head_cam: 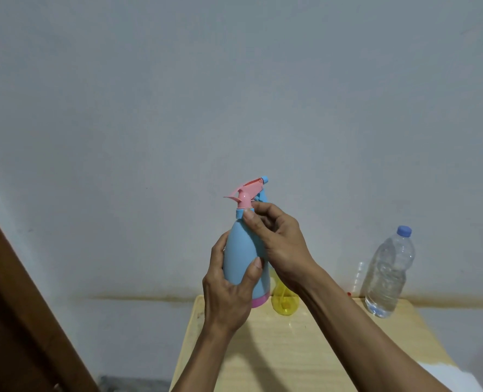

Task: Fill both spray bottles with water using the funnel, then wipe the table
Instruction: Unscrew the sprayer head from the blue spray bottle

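A light-blue plastic spray bottle with a pink base and a pink trigger head [244, 250] is held upright in the air at the centre of the frame, above the far edge of the pale wooden table [277, 352]. The left hand [229, 290] grips the bottle's body from below and the left, its fingers wrapped behind and the thumb pressed across the front. The right hand [277, 236] comes in from the right, its thumb and fingers [250, 219] pinched on the blue collar at the neck, just under the pink head.

Behind the bottle's base, partly hidden by the right forearm, a yellow translucent plastic item [284, 302] sits on the table; I cannot tell what it is. At the right of the frame a clear plastic water bottle with a blue cap [388, 274] stands on the table's far right corner. A white cloth [449, 377] lies at the lower right. A grey wall [234, 94] fills the upper frame, and a brown wooden edge [22, 321] crosses the lower left.
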